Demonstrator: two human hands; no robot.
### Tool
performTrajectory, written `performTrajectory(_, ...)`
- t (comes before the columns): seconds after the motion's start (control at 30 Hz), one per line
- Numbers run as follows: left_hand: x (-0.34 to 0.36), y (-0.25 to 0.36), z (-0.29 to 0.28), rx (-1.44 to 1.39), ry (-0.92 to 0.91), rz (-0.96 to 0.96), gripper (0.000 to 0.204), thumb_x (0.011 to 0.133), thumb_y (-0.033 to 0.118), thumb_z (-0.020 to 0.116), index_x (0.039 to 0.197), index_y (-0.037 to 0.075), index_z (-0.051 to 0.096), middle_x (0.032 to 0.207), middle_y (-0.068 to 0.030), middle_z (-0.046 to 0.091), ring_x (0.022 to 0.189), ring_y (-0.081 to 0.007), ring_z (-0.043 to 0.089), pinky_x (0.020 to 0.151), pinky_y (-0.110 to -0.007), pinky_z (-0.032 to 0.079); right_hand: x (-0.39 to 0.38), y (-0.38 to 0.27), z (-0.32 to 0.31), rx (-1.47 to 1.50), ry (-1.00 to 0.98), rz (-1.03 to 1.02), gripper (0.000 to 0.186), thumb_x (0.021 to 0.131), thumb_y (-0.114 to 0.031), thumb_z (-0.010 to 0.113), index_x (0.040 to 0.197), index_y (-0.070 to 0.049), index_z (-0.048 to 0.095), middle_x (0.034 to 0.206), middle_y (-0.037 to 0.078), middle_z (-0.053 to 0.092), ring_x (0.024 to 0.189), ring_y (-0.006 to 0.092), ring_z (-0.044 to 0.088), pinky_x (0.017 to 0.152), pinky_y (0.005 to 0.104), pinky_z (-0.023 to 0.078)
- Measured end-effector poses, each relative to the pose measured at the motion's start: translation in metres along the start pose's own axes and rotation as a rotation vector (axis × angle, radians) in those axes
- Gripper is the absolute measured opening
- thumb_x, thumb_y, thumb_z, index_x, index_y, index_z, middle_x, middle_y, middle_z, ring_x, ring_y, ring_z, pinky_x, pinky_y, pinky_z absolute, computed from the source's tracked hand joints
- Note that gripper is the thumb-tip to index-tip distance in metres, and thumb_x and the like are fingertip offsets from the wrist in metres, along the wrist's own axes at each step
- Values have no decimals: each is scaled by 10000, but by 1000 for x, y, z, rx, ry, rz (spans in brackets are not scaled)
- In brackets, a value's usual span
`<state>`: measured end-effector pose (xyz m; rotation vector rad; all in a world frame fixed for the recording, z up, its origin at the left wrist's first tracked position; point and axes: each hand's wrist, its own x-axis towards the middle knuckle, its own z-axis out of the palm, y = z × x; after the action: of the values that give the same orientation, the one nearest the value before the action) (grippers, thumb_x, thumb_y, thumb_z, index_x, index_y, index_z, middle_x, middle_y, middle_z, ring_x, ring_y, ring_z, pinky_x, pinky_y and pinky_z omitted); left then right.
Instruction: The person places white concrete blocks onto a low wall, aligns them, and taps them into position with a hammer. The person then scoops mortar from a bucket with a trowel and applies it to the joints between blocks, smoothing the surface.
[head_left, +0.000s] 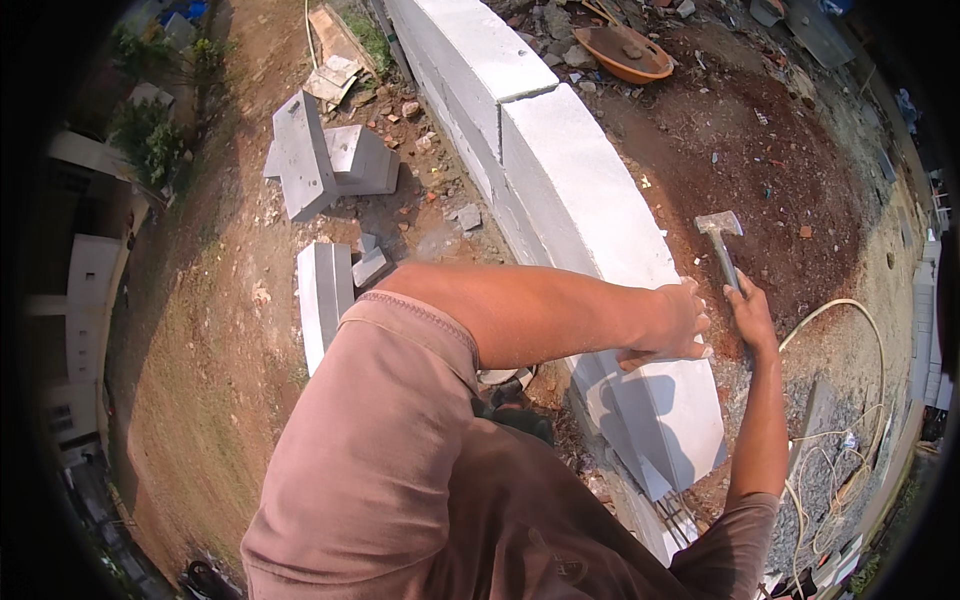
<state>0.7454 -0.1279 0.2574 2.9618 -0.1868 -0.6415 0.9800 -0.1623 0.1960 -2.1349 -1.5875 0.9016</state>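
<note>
A wall of pale grey-white blocks runs from the top middle down to the lower right. On top of its near end block [680,420] rests my left hand [672,322], fingers apart and thumb spread, with the fingertips by the block's right edge. Just right of the wall my right hand [752,312] is wrapped round the handle of a hammer [719,225]. The hammer's metal head points away from me, raised clear of the wall. A dark shadow falls across the near block's top.
Loose blocks [305,155] lie left of the wall, with another block [325,300] nearer to me. An orange basin [625,55] sits on the soil at the top right. A pale hose [880,345] curls over gravel at the right. Metal rods [677,520] show at the wall's near end.
</note>
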Motion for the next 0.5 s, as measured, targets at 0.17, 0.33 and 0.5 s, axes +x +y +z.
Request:
performTrajectory(0.17, 0, 2, 9, -12, 58, -29, 1120, 556, 373, 837, 1459, 191, 199, 1375, -169, 366, 1287, -358, 349, 1084, -528, 225, 48, 20, 63, 276, -444, -62, 432, 878, -166, 530, 1258, 37, 501, 1046, 72, 610, 920, 126, 537, 846, 291, 433)
performTrajectory(0.33, -5, 3, 12, 24, 81, -54, 1094, 571, 372, 826, 1456, 192, 209, 1380, -168, 363, 1266, -364, 374, 1077, -527, 240, 30, -15, 71, 440, -474, 138, 334, 949, -248, 494, 1161, -2, 570, 1030, 38, 609, 923, 94, 537, 829, 298, 452)
performTrajectory(0.5, -2, 0, 9, -2, 53, -38, 1093, 563, 381, 834, 1452, 208, 221, 1380, -165, 362, 1272, -365, 363, 1080, -524, 242, 12, -31, 69, 325, -381, -15, 359, 950, -266, 485, 1169, 7, 567, 1004, 41, 615, 891, 99, 537, 815, 297, 450)
